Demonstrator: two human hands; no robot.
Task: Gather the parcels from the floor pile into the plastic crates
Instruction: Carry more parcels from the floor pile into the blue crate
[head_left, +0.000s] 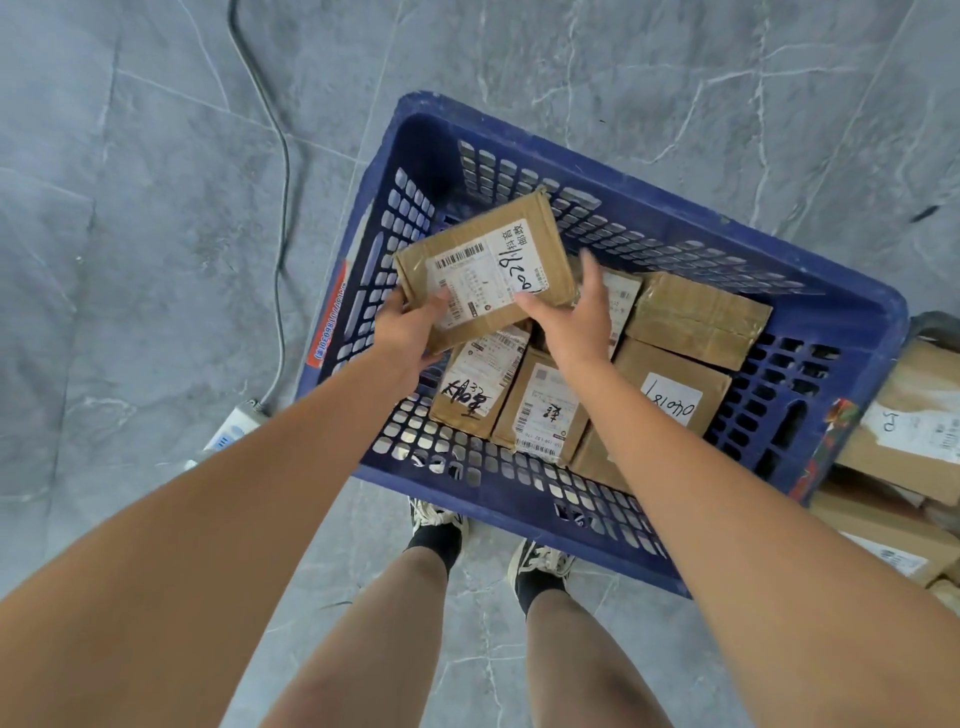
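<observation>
**Holding one flat parcel over the blue crate, both hands on it**

Holding a flat cardboard parcel (485, 265) above the blue plastic crate (613, 525), person stands at the near rim, both bare arms reaching in. Left hand (410, 332) grips the parcel's near-left corner: thumb on top over the white label, remaining fingers curled underneath, clamped on the cardboard. Right hand (574, 317) sits at the parcel's right edge, fingers spread fairly wide, thumb lying on the label side, longest fingers pointing up along the edge; palm touches the box, but grip from below is hidden, cannot tell how firm. Parcel is tilted, label up, black handwritten digits on it, raised over the crate's left half.

Inside the crate, parcels already lie on the floor grid: small labelled box (480, 387) under the left hand, another labelled box (545, 410) just beside it, larger box with a handwritten sticker (670, 400) to the right, taped brown box (698, 319) toward the far wall. More parcels in a floor pile (909, 426) just beside the crate's right end. Grey cable (280, 156) runs across the grey tiles to a power strip (234, 426) on the left. Sneakers (540, 564) at the crate's near side.
</observation>
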